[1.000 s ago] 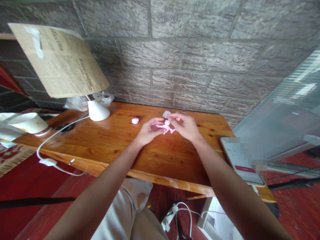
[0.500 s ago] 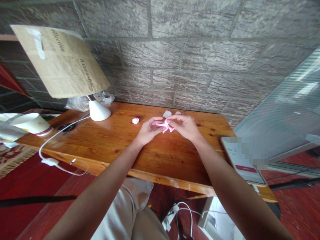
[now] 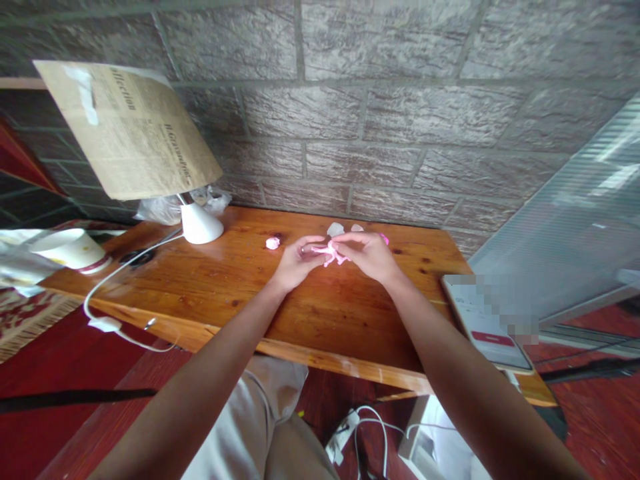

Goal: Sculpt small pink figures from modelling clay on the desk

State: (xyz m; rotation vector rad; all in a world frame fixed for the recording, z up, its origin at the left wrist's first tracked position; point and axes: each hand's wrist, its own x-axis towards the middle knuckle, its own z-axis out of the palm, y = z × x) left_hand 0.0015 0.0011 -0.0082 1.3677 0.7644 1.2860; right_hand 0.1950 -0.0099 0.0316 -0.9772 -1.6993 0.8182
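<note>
Over the far middle of the wooden desk (image 3: 225,280), I see from my remote post both hands close together, clamped on one small pink limbed figure (image 3: 331,252). Left hand (image 3: 295,263) grips its left side, thumb against fingers; right hand (image 3: 371,255) pinches its upper part. Step, I judge: fine fingertip shaping or fitting. Next move calls for light pressure, left grip steady. Forearms angle inward from near left and near right, fingers curled. Pink lump (image 3: 273,243) apart, left; white piece (image 3: 335,229) just beyond.

Soft light — mild blur, edge distortion
</note>
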